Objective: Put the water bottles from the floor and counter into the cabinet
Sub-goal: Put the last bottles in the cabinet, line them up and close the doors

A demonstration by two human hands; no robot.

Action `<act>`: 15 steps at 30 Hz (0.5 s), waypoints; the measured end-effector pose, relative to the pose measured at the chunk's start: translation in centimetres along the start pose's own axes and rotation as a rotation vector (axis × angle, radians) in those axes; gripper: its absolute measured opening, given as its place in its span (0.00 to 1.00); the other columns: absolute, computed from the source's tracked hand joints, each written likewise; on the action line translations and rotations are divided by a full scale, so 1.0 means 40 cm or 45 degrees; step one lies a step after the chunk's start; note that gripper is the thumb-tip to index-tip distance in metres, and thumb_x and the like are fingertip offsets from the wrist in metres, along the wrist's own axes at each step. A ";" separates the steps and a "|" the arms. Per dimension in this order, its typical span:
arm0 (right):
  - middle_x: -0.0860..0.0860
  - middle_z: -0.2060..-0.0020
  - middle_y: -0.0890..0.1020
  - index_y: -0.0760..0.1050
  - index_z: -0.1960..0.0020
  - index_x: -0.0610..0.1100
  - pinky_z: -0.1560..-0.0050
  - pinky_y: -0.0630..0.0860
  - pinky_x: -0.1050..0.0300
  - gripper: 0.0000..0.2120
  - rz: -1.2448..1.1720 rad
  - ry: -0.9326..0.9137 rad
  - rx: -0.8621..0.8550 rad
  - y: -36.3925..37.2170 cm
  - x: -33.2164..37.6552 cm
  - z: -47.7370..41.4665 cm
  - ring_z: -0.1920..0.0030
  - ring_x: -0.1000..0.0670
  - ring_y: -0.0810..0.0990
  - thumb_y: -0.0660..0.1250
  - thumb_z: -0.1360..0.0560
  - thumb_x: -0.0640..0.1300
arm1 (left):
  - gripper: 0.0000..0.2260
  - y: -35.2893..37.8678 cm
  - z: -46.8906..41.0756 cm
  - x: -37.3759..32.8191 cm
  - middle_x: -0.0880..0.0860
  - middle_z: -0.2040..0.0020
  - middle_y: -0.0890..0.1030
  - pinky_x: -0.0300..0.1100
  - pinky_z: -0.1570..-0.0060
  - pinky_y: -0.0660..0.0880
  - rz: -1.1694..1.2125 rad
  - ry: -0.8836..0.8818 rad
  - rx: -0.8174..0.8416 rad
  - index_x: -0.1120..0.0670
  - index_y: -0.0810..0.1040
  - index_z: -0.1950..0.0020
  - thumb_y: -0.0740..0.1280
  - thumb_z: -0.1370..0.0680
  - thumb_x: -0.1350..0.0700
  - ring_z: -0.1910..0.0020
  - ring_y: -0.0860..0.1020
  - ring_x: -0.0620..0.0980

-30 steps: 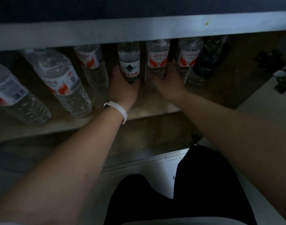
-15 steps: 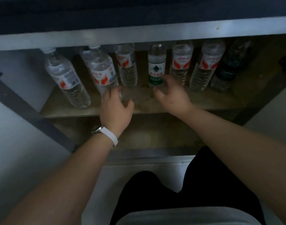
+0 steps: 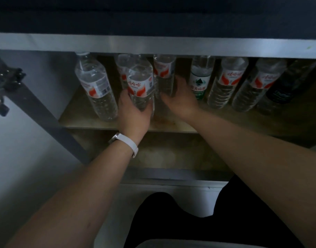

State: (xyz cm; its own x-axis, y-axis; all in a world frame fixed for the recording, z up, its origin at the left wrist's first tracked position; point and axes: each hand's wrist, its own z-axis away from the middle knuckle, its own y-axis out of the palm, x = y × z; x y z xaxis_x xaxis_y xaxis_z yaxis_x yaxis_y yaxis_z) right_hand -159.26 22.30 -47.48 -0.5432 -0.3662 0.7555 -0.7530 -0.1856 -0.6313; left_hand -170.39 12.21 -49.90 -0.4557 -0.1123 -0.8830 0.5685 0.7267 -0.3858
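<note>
Several clear water bottles stand in a row on the cabinet shelf (image 3: pixel 107 123). My left hand (image 3: pixel 133 114), with a white watch strap on the wrist, is wrapped around the base of a red-labelled bottle (image 3: pixel 140 83) that stands in front of the row. My right hand (image 3: pixel 180 101) grips the lower part of the neighbouring red-labelled bottle (image 3: pixel 164 76). A green-labelled bottle (image 3: pixel 200 77) stands just right of that hand. Farther right are two more red-labelled bottles (image 3: pixel 227 81) and a dark-labelled bottle (image 3: pixel 282 90). Another red-labelled bottle (image 3: pixel 96 86) stands at the left end.
The counter's grey front edge (image 3: pixel 153 45) overhangs the shelf and hides the bottle caps. An open cabinet door with a hinge (image 3: pixel 8 81) hangs at the left. A lower compartment (image 3: pixel 162 151) lies under the shelf. My dark-clothed knees (image 3: pixel 189 217) are at the bottom.
Both hands have moved left along the shelf and closed on bottles: the left on the front red-labelled bottle, the right on the one beside it. The camera view has also shifted.
</note>
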 end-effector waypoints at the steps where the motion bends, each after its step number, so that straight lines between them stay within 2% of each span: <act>1: 0.52 0.32 0.74 0.65 0.28 0.52 0.37 0.74 0.50 0.35 -0.010 0.015 -0.017 0.016 -0.002 -0.016 0.34 0.50 0.74 0.70 0.30 0.64 | 0.30 0.003 -0.006 0.006 0.50 0.34 0.78 0.54 0.37 0.77 -0.001 0.009 0.004 0.51 0.69 0.28 0.74 0.26 0.44 0.35 0.77 0.51; 5: 0.51 0.31 0.72 0.61 0.26 0.50 0.37 0.75 0.48 0.47 -0.019 0.083 -0.069 0.069 -0.013 -0.084 0.33 0.49 0.73 0.68 0.37 0.71 | 0.32 0.008 -0.025 0.031 0.49 0.34 0.78 0.55 0.40 0.78 -0.021 0.030 0.011 0.50 0.70 0.29 0.70 0.29 0.37 0.36 0.78 0.51; 9: 0.50 0.34 0.73 0.60 0.27 0.47 0.38 0.75 0.52 0.49 -0.171 0.216 -0.154 0.087 0.006 -0.112 0.36 0.49 0.75 0.68 0.40 0.71 | 0.30 0.005 -0.038 0.042 0.49 0.37 0.79 0.54 0.43 0.80 -0.027 0.052 -0.011 0.50 0.73 0.32 0.72 0.30 0.37 0.39 0.79 0.49; 11: 0.50 0.34 0.74 0.60 0.27 0.46 0.41 0.73 0.56 0.48 -0.210 0.248 -0.175 0.095 0.007 -0.126 0.36 0.49 0.75 0.69 0.39 0.70 | 0.30 0.006 -0.041 0.043 0.50 0.38 0.80 0.53 0.45 0.81 -0.041 0.062 -0.021 0.51 0.73 0.33 0.72 0.30 0.37 0.40 0.79 0.50; 13: 0.50 0.33 0.74 0.60 0.28 0.45 0.45 0.70 0.61 0.42 -0.233 0.268 -0.198 0.098 0.005 -0.136 0.36 0.50 0.75 0.72 0.32 0.64 | 0.32 0.009 -0.039 0.041 0.50 0.38 0.80 0.53 0.46 0.81 -0.052 0.052 -0.028 0.51 0.72 0.32 0.70 0.30 0.35 0.40 0.80 0.51; 15: 0.51 0.35 0.75 0.62 0.30 0.44 0.46 0.69 0.63 0.37 -0.237 0.258 -0.227 0.093 0.001 -0.142 0.36 0.50 0.75 0.73 0.30 0.60 | 0.32 0.011 -0.040 0.037 0.50 0.37 0.79 0.53 0.45 0.80 -0.066 0.038 -0.032 0.50 0.72 0.31 0.69 0.30 0.34 0.40 0.80 0.52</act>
State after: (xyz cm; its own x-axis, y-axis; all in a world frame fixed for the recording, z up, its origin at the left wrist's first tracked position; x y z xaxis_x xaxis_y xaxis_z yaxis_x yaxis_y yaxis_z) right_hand -164.17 26.78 -48.80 -0.4392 -0.1483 0.8861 -0.8899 -0.0632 -0.4517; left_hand -171.92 13.46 -50.97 -0.5046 -0.1304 -0.8534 0.5260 0.7374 -0.4237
